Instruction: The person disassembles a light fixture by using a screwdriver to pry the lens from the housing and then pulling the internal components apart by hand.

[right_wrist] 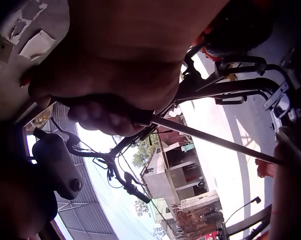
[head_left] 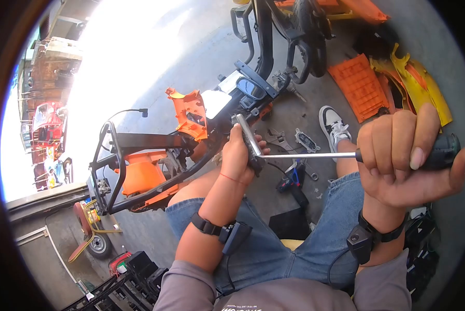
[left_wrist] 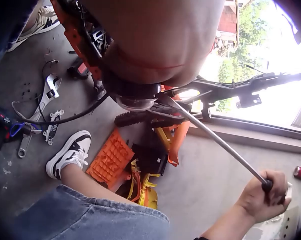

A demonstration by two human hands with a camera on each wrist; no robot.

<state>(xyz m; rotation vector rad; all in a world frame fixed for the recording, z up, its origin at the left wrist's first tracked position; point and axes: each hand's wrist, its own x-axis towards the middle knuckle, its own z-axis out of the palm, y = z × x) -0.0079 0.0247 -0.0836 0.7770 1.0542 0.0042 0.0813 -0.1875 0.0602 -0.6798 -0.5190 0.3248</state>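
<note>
My left hand [head_left: 235, 155] grips a dark housing [head_left: 251, 141] with a silver-grey rim, held up over the gap between the knees. In the left wrist view this housing [left_wrist: 133, 94] looks rounded, with a cable close by, and much of it is hidden behind the hand. My right hand [head_left: 398, 150] wraps round the dark green handle of a long screwdriver [head_left: 310, 155], its thumb stretched out. The bright shaft runs leftward, its tip right at the housing's edge. In the right wrist view the screwdriver [right_wrist: 215, 138] leaves the fist toward the left hand.
A stripped scooter frame [head_left: 154, 141] with orange panels lies ahead on the left. An adjustable wrench [left_wrist: 51, 90], a small display board [head_left: 307, 141] and a power drill [head_left: 293, 182] lie on the floor. Orange and yellow panels [head_left: 359, 85] lie at the right, beyond the shoe [head_left: 335, 126].
</note>
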